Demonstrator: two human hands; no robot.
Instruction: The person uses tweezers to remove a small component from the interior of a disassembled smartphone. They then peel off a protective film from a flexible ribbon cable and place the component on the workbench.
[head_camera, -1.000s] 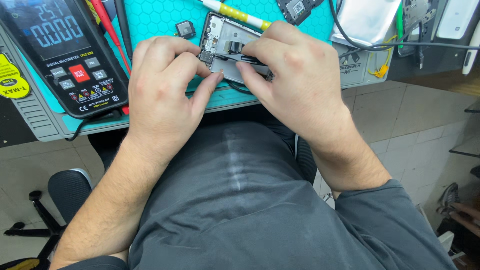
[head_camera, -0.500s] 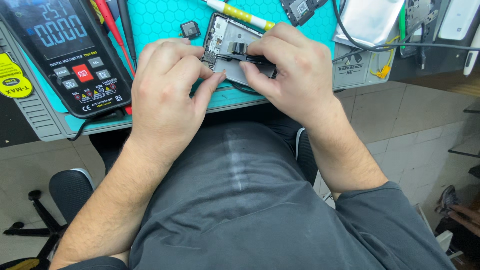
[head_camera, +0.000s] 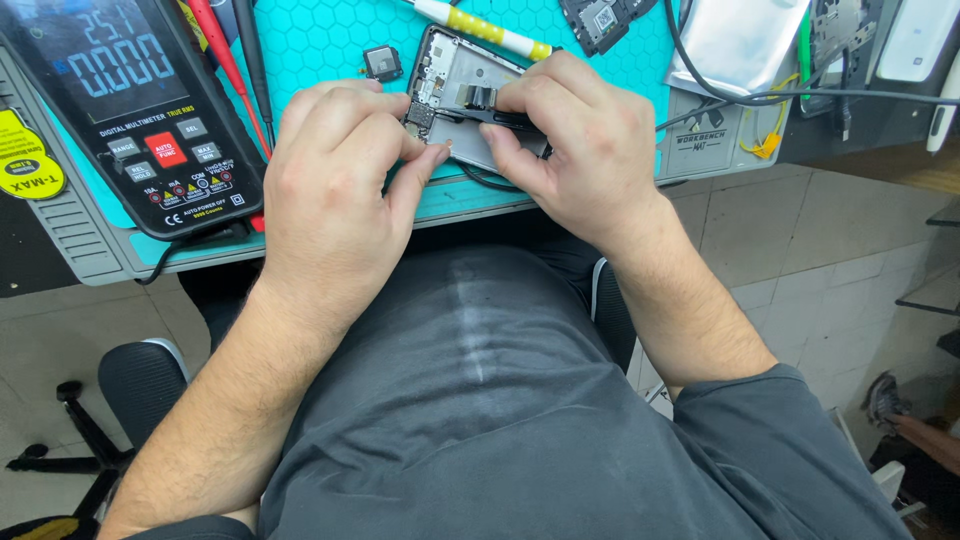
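So both hands are down on an opened-up phone (head_camera: 462, 110), back cover off, lying on the teal hex-pattern work mat (head_camera: 330, 45) close to the front edge of the counter (head_camera: 80, 235). Left hand (head_camera: 335, 180) is resting on the phone's left side, fingers curled over, thumb and index tip pressed together right at the lower left edge of the frame. Looks like a pinch, but whether anything tiny is in that grip, I can't tell. Right hand (head_camera: 580, 150) has its grip clamped on black tweezers (head_camera: 490, 117), which lie across the middle of the phone pointing left toward the little board area near the left hand's fingertips. You can see a dark flex connector just above the tweezers.

Other stuff around: a big digital multimeter (head_camera: 130, 110) sits on the left of the mat with its screen lit, red probe (head_camera: 225, 60) and a black one lying next to it. A small square black component (head_camera: 382, 62) is loose on the mat just left of the phone's top corner. A pen-like tool with yellow bands (head_camera: 485, 28) lies just above the phone. Top right there's a silvery battery pack (head_camera: 735, 45) with a black cable (head_camera: 800, 95) running across it. Person is seated, dark grey shirt, tiled floor below.
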